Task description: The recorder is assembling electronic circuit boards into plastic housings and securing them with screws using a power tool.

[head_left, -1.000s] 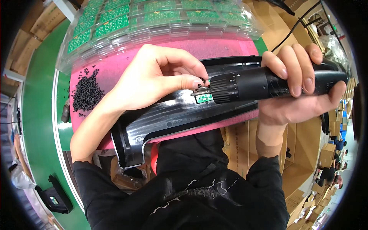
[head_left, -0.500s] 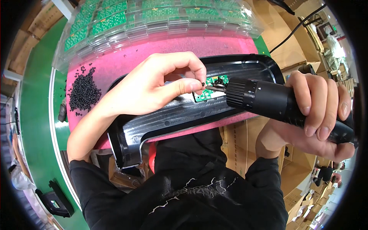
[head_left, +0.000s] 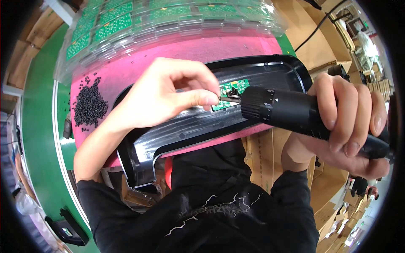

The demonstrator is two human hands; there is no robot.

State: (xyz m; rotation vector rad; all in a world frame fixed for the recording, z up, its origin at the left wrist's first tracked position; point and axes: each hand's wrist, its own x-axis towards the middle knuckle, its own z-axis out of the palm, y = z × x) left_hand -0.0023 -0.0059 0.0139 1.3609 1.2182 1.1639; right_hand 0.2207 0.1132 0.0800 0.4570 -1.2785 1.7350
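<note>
My right hand (head_left: 348,111) is wrapped round a black electric screwdriver (head_left: 293,110), held nearly level with its bit to the left. My left hand (head_left: 164,97) pinches a small black screw (head_left: 219,98) between thumb and forefinger, right at the bit's tip. The fingertips partly hide the screw. Beneath the bit, a green circuit board (head_left: 222,105) lies inside a long black plastic housing (head_left: 198,131). Several small black screws (head_left: 232,91) sit in a heap on the board, partly behind the screwdriver.
A large pile of small black screws (head_left: 89,106) lies on the pink mat (head_left: 126,65) at left. Stacked clear trays (head_left: 168,31) of green boards stand at the back. Cardboard boxes (head_left: 312,38) are at right. Another black housing (head_left: 69,230) lies low at left.
The screwdriver has shifted slightly left, and its bit now meets the screw at my left fingertips. My left hand has moved a little left. The view has shifted slightly.
</note>
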